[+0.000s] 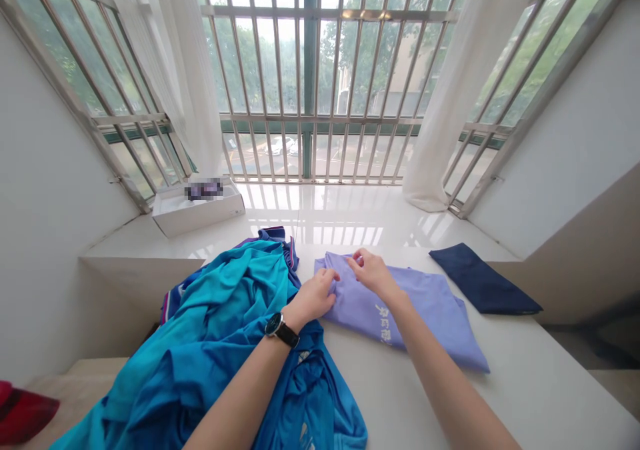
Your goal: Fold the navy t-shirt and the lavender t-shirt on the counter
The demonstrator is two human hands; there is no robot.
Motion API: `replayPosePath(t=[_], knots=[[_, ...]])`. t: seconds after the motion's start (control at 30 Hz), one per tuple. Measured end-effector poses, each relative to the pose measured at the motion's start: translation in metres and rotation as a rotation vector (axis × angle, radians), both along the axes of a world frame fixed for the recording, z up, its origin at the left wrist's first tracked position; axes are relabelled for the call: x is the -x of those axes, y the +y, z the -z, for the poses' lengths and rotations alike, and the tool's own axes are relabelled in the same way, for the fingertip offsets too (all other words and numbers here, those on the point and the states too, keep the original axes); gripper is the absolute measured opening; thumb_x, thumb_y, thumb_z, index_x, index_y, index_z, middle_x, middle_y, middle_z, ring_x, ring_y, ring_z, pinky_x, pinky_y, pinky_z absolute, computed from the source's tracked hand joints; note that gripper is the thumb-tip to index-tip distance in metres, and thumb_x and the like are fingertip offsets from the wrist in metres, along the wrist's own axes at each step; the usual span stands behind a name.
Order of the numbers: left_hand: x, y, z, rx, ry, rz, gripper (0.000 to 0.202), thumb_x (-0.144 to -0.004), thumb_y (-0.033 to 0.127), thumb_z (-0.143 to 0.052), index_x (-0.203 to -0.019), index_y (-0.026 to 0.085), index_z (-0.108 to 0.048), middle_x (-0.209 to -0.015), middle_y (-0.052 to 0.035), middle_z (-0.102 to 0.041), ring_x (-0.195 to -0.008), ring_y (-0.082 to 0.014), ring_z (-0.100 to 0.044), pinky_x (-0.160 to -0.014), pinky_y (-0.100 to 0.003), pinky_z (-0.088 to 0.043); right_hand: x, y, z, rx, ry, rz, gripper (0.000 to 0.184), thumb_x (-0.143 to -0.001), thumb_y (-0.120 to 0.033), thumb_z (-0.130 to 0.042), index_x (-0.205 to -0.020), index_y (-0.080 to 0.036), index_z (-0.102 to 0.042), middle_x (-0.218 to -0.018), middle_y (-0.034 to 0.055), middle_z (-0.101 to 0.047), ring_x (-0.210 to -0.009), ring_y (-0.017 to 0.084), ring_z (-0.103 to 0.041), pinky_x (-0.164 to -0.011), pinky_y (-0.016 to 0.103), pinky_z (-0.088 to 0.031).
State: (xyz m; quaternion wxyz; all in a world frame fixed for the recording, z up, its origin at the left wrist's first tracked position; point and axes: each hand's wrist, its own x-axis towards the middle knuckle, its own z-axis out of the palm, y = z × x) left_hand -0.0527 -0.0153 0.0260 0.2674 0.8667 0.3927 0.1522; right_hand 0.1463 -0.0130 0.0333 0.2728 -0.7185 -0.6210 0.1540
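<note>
A lavender shirt [425, 303] with white lettering lies folded into a long shape on the white surface. At its left end my left hand [317, 295], with a black-strapped watch on the wrist, has its fingers curled closed on the fabric. My right hand [373, 273] pinches the shirt's upper edge, a short way right of the left one. Left of the shirt, a loose heap of teal and blue garments [215, 310] spreads under my left forearm. A folded navy cloth [483, 280] rests to the right.
A white box [200, 213] with a blurred item in it stands on the window ledge [320, 220]. Barred windows and white curtains [453, 97] close off the far side. A red object [25, 413] shows at the lower left. Bare white tabletop [540, 377] extends at the right front.
</note>
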Motion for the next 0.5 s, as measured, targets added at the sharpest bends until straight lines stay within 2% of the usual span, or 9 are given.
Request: replayPosePath(t=[0.17,0.27,0.4,0.5], knots=[[-0.001,0.001,0.004,-0.059,-0.069,0.122,0.025,-0.078,0.009,-0.05,-0.1,0.02,-0.056,-0.111,-0.0081,-0.058,-0.096,-0.0206,-0.06,-0.087,-0.03,-0.049,0.046,0.033,0.001,0.166,-0.089,0.042,0.059,-0.078,-0.064,-0.059,-0.112,-0.016,-0.052,-0.089,0.013,-0.072,-0.086,0.026,-0.069,-0.068,0.029,-0.046],[-0.001,0.003,0.006,-0.057,-0.039,0.133,0.017,-0.078,0.009,-0.05,-0.091,0.019,-0.055,-0.105,-0.0078,-0.059,-0.093,-0.0204,-0.06,-0.083,-0.029,-0.05,0.055,0.041,0.007,0.244,-0.135,0.025,0.068,-0.072,-0.064,-0.064,-0.116,-0.015,-0.048,-0.101,0.0175,-0.071,-0.095,0.031,-0.068,-0.072,0.032,-0.048],[-0.003,-0.002,0.001,-0.081,0.057,0.116,0.014,-0.079,0.011,-0.053,-0.09,0.019,-0.052,-0.105,-0.008,-0.058,-0.088,-0.0198,-0.06,-0.077,-0.03,-0.05,0.054,0.048,0.016,0.274,-0.148,0.018,0.054,-0.074,-0.047,-0.066,-0.115,-0.016,-0.049,-0.105,0.0189,-0.071,-0.1,0.033,-0.067,-0.077,0.035,-0.048],[-0.004,-0.004,-0.014,-0.088,0.094,0.122,0.014,-0.079,0.015,-0.056,-0.091,0.019,-0.052,-0.106,-0.0076,-0.059,-0.085,-0.0192,-0.06,-0.074,-0.029,-0.049,0.048,0.051,0.019,0.286,-0.11,-0.007,0.035,-0.077,-0.04,-0.061,-0.102,-0.016,-0.056,-0.103,0.0188,-0.071,-0.1,0.032,-0.067,-0.077,0.035,-0.049]])
